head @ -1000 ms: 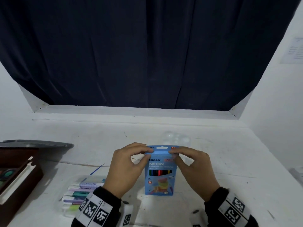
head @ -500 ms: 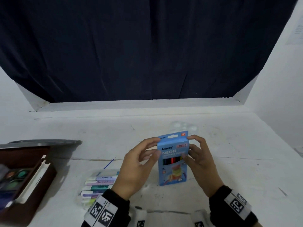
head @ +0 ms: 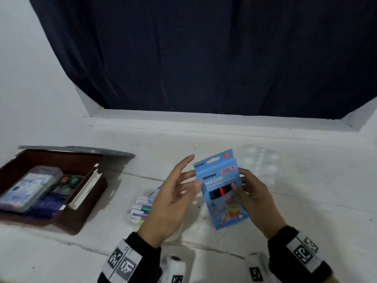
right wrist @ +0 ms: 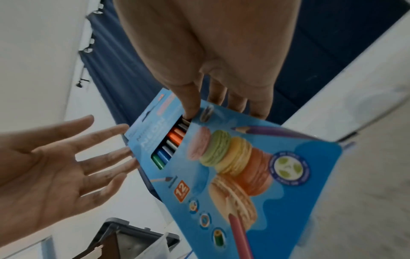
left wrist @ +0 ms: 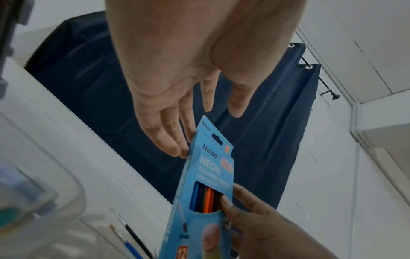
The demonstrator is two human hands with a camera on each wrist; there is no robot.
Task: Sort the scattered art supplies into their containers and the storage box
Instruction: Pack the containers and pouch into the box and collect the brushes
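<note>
A blue box of neon coloured pencils [head: 221, 188] [left wrist: 206, 189] [right wrist: 244, 166] is held tilted above the white table. My right hand [head: 252, 193] [right wrist: 213, 98] grips it, thumb on the front by the pencil window and fingers behind. My left hand [head: 175, 193] [left wrist: 184, 126] [right wrist: 55, 161] is spread beside the box's left edge, its straight fingertips at that edge. A brown storage box [head: 85, 205] stands open at the left, holding a clear plastic case [head: 30, 188] and paint pots [head: 69, 182]. Several markers [head: 140, 207] lie by my left wrist.
A clear plastic palette [head: 259, 162] lies on the table behind the pencil box. Two paintbrushes [left wrist: 131, 234] lie on the table in the left wrist view. The storage box's grey lid [head: 77, 149] rests behind it. A dark curtain [head: 204, 54] hangs at the back.
The left hand has let go of the pencil box and spread its fingers. The right hand alone now holds the box, tilted. The head view has swung left, showing more of the storage box.
</note>
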